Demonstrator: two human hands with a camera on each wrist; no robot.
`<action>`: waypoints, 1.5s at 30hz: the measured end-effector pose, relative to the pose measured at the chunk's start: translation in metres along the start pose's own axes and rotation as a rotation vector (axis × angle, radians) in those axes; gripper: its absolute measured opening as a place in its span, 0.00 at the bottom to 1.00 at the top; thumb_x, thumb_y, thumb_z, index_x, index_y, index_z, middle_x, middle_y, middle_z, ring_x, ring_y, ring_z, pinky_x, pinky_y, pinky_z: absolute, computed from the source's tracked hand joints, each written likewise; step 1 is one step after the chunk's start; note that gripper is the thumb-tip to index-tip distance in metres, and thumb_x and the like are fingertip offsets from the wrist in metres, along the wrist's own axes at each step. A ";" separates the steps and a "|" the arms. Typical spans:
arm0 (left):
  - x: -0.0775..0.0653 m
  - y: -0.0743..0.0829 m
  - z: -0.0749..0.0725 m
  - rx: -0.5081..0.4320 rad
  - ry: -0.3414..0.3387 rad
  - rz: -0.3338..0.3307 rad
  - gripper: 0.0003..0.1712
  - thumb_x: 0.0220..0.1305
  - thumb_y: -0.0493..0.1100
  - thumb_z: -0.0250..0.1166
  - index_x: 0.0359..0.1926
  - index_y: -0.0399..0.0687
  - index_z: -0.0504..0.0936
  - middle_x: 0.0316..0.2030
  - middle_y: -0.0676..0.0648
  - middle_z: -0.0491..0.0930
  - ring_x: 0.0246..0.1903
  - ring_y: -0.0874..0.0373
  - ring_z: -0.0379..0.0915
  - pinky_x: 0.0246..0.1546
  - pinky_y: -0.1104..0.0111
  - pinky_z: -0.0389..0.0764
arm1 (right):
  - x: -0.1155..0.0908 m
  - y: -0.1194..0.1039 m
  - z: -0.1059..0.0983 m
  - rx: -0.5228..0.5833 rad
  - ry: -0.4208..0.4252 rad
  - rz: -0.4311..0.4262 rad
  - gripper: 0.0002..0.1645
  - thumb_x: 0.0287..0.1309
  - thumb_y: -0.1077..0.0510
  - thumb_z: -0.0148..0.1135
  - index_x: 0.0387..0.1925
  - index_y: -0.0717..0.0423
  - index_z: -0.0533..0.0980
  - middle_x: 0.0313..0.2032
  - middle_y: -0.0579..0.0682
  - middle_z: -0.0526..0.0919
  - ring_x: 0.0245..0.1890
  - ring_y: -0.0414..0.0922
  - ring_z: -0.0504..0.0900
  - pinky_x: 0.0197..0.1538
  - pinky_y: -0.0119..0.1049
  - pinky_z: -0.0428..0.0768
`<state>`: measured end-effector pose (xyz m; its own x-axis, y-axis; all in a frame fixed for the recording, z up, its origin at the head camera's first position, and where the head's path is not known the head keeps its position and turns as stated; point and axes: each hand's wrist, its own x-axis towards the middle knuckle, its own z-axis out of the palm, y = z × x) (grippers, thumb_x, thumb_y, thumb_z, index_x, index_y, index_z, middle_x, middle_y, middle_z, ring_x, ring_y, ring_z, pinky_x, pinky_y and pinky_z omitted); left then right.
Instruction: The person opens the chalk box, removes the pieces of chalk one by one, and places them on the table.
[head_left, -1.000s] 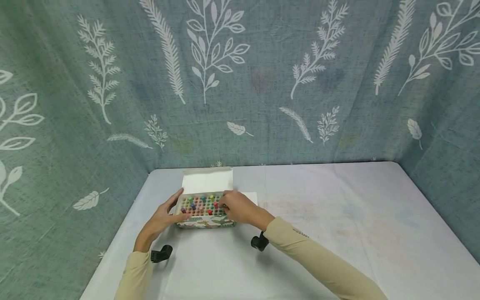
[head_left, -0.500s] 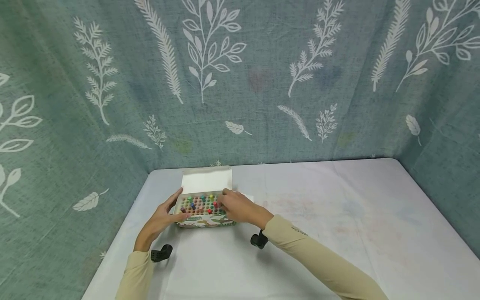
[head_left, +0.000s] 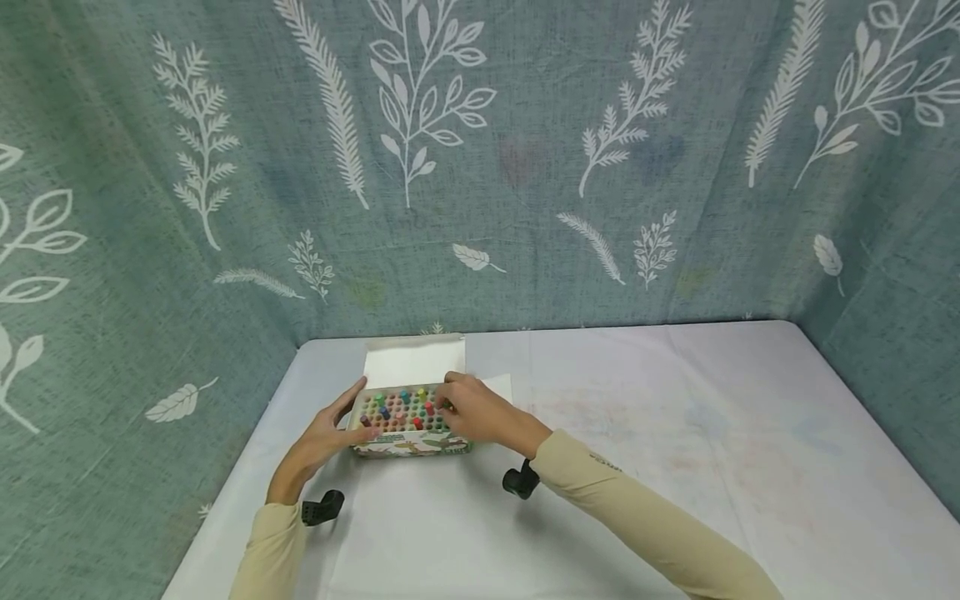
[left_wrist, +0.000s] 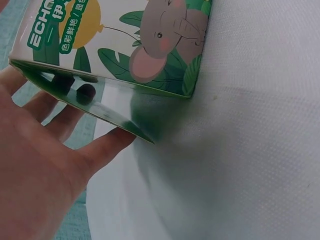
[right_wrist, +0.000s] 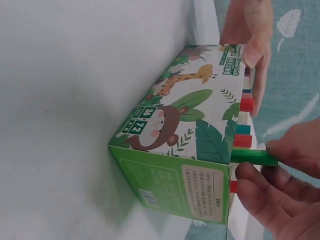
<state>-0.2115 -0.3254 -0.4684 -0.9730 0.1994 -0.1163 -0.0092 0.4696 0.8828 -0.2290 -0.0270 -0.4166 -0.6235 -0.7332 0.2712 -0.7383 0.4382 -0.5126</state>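
An animal-print cardboard box (right_wrist: 192,110) stands with its white lid (head_left: 415,362) folded back. Coloured marker ends poke up from the rows of holes in its top, such as a red marker (right_wrist: 247,104). My left hand (head_left: 330,431) holds the box's left end, thumb along the front top edge and fingers at the back corner. In the left wrist view, its fingers lie around a side flap (left_wrist: 107,114). Over the box's right end, my right hand (head_left: 480,410) pinches a green marker (right_wrist: 257,157) between thumb and fingers. The marker's lower end is hidden by the box's edge.
The white table covering (head_left: 712,467) spreads to the right and front. A white sheet (head_left: 500,386) lies behind the box's right end. Black wrist cameras sit below the left wrist (head_left: 323,507) and right wrist (head_left: 521,481). A leaf-patterned green curtain (head_left: 525,275) hangs behind.
My right hand shifts slightly and rises a little at the box's right end. My left hand and the box keep their place.
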 end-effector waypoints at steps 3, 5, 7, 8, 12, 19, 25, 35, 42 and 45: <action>0.000 0.002 0.000 0.008 0.002 -0.002 0.53 0.57 0.48 0.70 0.74 0.67 0.44 0.73 0.40 0.43 0.70 0.38 0.35 0.58 0.34 0.53 | 0.001 0.000 -0.001 -0.009 -0.016 -0.018 0.09 0.62 0.67 0.56 0.40 0.60 0.81 0.34 0.49 0.75 0.28 0.38 0.71 0.30 0.25 0.71; 0.000 0.004 0.000 0.001 -0.002 -0.002 0.54 0.57 0.48 0.70 0.75 0.66 0.44 0.73 0.40 0.43 0.70 0.38 0.35 0.58 0.34 0.53 | 0.001 0.000 -0.002 -0.015 -0.025 -0.029 0.09 0.62 0.67 0.57 0.40 0.60 0.82 0.35 0.50 0.76 0.29 0.38 0.73 0.32 0.24 0.72; 0.001 0.005 0.000 -0.002 -0.006 -0.004 0.54 0.57 0.47 0.70 0.75 0.65 0.44 0.73 0.39 0.43 0.70 0.37 0.35 0.58 0.34 0.53 | 0.001 0.000 -0.005 -0.015 -0.029 -0.037 0.10 0.62 0.68 0.57 0.41 0.60 0.82 0.36 0.50 0.77 0.31 0.39 0.75 0.34 0.24 0.73; 0.000 0.005 0.000 -0.004 -0.009 -0.005 0.54 0.57 0.48 0.70 0.75 0.66 0.44 0.73 0.39 0.43 0.70 0.37 0.35 0.58 0.34 0.52 | 0.002 0.001 -0.006 -0.013 -0.027 -0.044 0.10 0.62 0.69 0.57 0.41 0.59 0.82 0.36 0.50 0.78 0.32 0.39 0.76 0.35 0.24 0.74; -0.001 0.004 -0.001 0.003 -0.012 -0.018 0.55 0.56 0.49 0.70 0.75 0.66 0.43 0.73 0.39 0.42 0.70 0.37 0.34 0.58 0.34 0.52 | 0.004 0.001 -0.013 0.004 -0.001 -0.068 0.12 0.62 0.71 0.54 0.40 0.60 0.82 0.37 0.51 0.78 0.35 0.41 0.77 0.38 0.25 0.75; -0.001 0.001 -0.002 0.008 -0.005 -0.026 0.55 0.56 0.52 0.70 0.75 0.68 0.43 0.73 0.41 0.42 0.71 0.39 0.33 0.59 0.33 0.49 | 0.005 0.002 -0.020 0.032 0.038 -0.039 0.10 0.62 0.68 0.57 0.41 0.61 0.82 0.37 0.51 0.78 0.31 0.40 0.75 0.33 0.27 0.74; 0.001 -0.001 -0.001 0.006 -0.003 -0.025 0.55 0.56 0.53 0.70 0.75 0.68 0.43 0.73 0.42 0.42 0.71 0.39 0.34 0.59 0.33 0.49 | 0.001 0.007 -0.025 0.074 0.087 -0.032 0.08 0.61 0.66 0.59 0.40 0.61 0.82 0.37 0.51 0.78 0.33 0.40 0.76 0.35 0.26 0.75; 0.003 -0.003 0.001 -0.014 -0.001 -0.034 0.55 0.55 0.52 0.71 0.74 0.70 0.44 0.73 0.43 0.43 0.71 0.41 0.34 0.59 0.34 0.49 | -0.011 0.024 -0.048 0.152 0.249 -0.032 0.06 0.56 0.70 0.62 0.33 0.60 0.83 0.33 0.50 0.80 0.32 0.42 0.80 0.34 0.24 0.78; 0.002 -0.006 0.000 -0.013 0.001 -0.025 0.54 0.56 0.51 0.70 0.74 0.72 0.44 0.73 0.43 0.42 0.71 0.40 0.33 0.59 0.33 0.47 | -0.025 0.035 -0.065 0.218 0.310 0.073 0.05 0.54 0.69 0.65 0.34 0.63 0.83 0.34 0.53 0.81 0.34 0.46 0.82 0.37 0.28 0.80; 0.002 -0.006 0.000 -0.018 -0.003 -0.017 0.53 0.57 0.51 0.70 0.74 0.72 0.44 0.73 0.43 0.41 0.71 0.40 0.32 0.59 0.33 0.46 | -0.031 0.040 -0.070 0.231 0.338 0.124 0.05 0.54 0.68 0.65 0.34 0.62 0.84 0.34 0.52 0.81 0.34 0.45 0.82 0.38 0.29 0.81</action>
<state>-0.2136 -0.3278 -0.4739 -0.9721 0.1939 -0.1322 -0.0296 0.4573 0.8888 -0.2574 0.0497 -0.3885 -0.7813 -0.4541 0.4283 -0.5997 0.3558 -0.7168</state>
